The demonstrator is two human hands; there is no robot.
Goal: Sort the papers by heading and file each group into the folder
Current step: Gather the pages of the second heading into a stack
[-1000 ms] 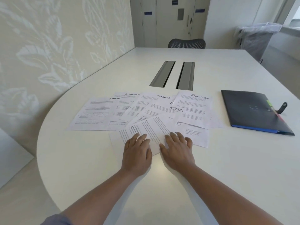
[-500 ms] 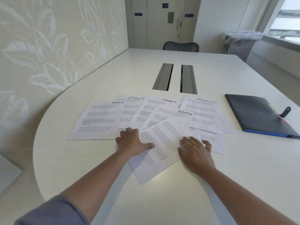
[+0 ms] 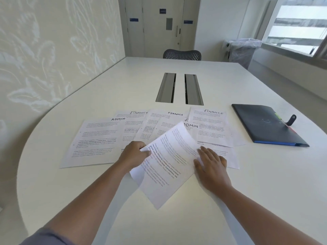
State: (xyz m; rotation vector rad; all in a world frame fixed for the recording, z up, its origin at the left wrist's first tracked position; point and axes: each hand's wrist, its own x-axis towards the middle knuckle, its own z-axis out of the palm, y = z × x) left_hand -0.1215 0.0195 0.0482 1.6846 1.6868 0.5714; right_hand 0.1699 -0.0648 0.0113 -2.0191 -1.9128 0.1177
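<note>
- The left hand (image 3: 134, 154) pinches the near-left edge of one sheet (image 3: 168, 161), thumb on top and fingers curled under it. The sheet is partly off the table (image 3: 230, 200), its far corner curling up, and it lies askew to the rest.
- The right hand (image 3: 211, 165) lies flat with straight fingers, pressing on the sheet's right edge and on the paper beneath it.
- The heading of the held sheet cannot be read from here; its top end points away and curls.
- The other papers (image 3: 159, 128) are spread in an overlapping fan across the table beyond the hands. Headings that show: ADMIN at the far left, three marked FINANCE along the back, and another ADMIN partly covered near the middle.
- The folder (image 3: 265, 126) lies closed on the table, well apart to the right of the papers, with coloured tabs at its far edge. A small dark object sits just beside it; I cannot tell what it is.
- Progress, as I judge it: sorting has barely begun. No separate piles by heading exist yet, ADMIN and FINANCE sheets are still mixed, and nothing looks filed.
- Left to do: read each heading, gather two groups, open the folder, and put each group in.
</note>
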